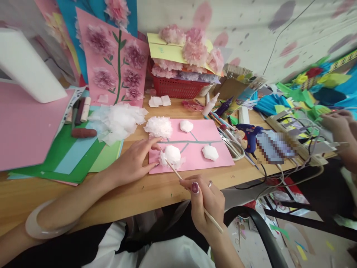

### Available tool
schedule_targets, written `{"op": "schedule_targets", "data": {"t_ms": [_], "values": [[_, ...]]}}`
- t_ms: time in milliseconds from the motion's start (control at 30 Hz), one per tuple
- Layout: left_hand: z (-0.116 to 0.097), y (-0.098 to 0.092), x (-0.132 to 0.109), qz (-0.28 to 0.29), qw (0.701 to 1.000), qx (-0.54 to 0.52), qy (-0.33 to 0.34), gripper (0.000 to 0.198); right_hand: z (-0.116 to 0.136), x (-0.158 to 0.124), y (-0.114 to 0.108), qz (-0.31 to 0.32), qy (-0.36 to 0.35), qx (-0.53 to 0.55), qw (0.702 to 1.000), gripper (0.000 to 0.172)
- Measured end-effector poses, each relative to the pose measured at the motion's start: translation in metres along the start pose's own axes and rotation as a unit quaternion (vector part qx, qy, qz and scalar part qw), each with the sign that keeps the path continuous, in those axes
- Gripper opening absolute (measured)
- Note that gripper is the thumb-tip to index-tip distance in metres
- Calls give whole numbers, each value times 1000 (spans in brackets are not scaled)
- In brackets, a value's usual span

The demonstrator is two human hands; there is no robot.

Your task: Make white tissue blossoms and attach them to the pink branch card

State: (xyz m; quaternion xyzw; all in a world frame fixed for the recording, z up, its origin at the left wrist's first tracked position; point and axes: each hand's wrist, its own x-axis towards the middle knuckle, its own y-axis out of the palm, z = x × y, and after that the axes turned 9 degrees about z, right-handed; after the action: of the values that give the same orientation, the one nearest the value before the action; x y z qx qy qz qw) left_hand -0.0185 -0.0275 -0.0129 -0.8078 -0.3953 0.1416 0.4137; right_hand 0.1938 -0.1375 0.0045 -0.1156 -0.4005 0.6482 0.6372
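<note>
Gripped in my right hand (pixel 208 204) is a thin wooden stick (pixel 213 220), its tip touching a half-covered white paper flower (pixel 172 154). My left hand (pixel 139 156) rests on the left edge of the pink card (pixel 189 167), thumb and fingers apart around that flower's left side. Green painted stems (pixel 195 141) run across the card. A full ruffled white flower (pixel 158 127) sits at its upper left corner. Two bare white pads, an upper one (pixel 186 126) and a right one (pixel 210 152), are on the card too. White tissue petals (pixel 119 119) lie heaped behind my left hand.
Scissors (pixel 235 149) and a blue glue gun (pixel 249 134) lie right of the card, near cables. Behind stand a red basket (pixel 175 87) of paper flowers and a finished pink flower picture (pixel 115 63). Coloured sheets (pixel 61 152) lie left. Another person's hands (pixel 338 121) are at far right.
</note>
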Motion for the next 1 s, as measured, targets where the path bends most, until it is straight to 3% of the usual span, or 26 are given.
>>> {"op": "schedule_targets", "data": {"t_ms": [167, 500, 700, 1000], "values": [[7, 2, -1, 17, 1000, -11, 8, 55, 3, 0, 3, 18, -10, -44, 999, 31], [17, 3, 2, 82, 996, -34, -24, 73, 13, 5, 5, 51, -62, -132, 988, 27], [15, 1, 2, 84, 996, -26, -20, 74, 20, 10, 7, 96, -94, -202, 970, 29], [12, -2, 4, 105, 993, -18, -44, 73, 21, 9, 16, 71, -91, -239, 964, 34]]}}
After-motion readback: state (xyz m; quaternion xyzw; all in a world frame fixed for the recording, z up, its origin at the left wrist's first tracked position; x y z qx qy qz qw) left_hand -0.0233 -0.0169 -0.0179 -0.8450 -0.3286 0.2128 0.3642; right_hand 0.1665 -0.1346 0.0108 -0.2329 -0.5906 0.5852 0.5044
